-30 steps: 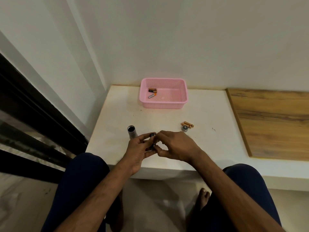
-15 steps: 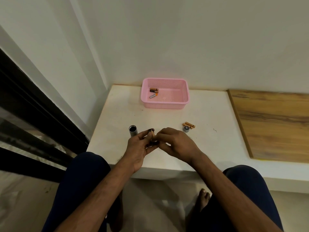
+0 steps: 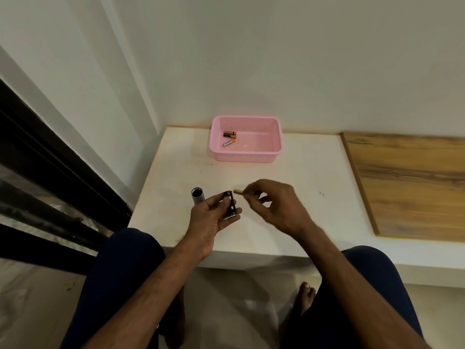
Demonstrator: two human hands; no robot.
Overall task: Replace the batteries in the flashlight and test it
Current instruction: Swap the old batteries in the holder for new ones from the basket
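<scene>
My left hand [image 3: 212,217] grips a small black battery holder [image 3: 231,204] above the white table's front edge. Just right of it, my right hand [image 3: 275,205] pinches a small gold battery [image 3: 239,191] between thumb and fingertips; the battery is blurred and points left toward the holder. The dark flashlight body [image 3: 197,195] lies on the table just left of my left hand, its open end facing up. My right hand hides the tail cap and the loose batteries that lay further right.
A pink basket [image 3: 245,157] at the back of the white table [image 3: 314,172] holds three batteries [image 3: 229,138]. A wooden board [image 3: 412,185] covers the surface to the right. A dark window frame [image 3: 50,172] runs along the left. My knees sit below the table edge.
My hands have separated. The right hand moved right and up, now holding a gold battery; the left hand keeps the black holder and has tilted open.
</scene>
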